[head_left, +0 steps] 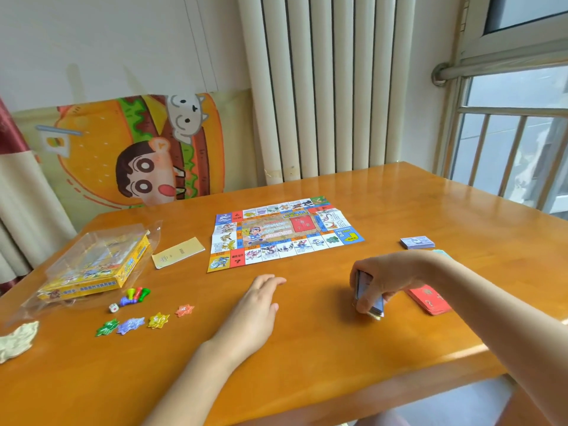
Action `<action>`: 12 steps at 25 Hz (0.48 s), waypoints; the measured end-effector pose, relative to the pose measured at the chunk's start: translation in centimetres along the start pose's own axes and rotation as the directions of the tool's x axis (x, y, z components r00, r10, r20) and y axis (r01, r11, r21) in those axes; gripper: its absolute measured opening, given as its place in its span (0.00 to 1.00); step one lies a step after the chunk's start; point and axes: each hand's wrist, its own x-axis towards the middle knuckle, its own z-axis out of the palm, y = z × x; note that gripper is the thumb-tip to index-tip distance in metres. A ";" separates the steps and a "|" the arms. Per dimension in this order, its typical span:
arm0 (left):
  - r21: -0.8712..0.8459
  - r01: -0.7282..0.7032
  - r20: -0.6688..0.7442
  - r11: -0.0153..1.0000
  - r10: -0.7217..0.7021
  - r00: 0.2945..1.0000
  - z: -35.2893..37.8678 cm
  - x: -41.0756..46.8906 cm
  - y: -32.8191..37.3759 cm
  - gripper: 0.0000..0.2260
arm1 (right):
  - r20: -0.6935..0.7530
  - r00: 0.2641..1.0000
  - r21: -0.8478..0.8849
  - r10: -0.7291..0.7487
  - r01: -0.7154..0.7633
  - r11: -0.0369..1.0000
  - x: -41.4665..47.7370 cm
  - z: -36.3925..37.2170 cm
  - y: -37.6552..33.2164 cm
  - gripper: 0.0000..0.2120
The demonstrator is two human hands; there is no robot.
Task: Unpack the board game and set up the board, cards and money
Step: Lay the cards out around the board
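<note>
Card stack (370,298) held on edge, low at table (307,364), right hand (378,278) gripping it from above. Left hand (255,305) palm down, fingers straight, holding nothing. Red cards (430,299) just right of stack. Farther: board (282,233) unfolded mid-table, money (417,242) to its right, box (95,269) at left.

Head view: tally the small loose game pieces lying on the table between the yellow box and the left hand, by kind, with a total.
Plastic pawns: 4 (yellow-green pawn, red pawn, green pawn, blue pawn)
White die: 1
Star-shaped token piles: 4 (green pile, blue pile, yellow pile, orange pile)
Total: 9
</note>
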 end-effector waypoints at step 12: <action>0.294 0.519 0.015 0.803 -0.546 0.837 -9.9 9.9 -18.7 0.22 | -0.159 0.951 0.151 -0.265 0.289 0.945 11.5 0.4 -9.0 0.39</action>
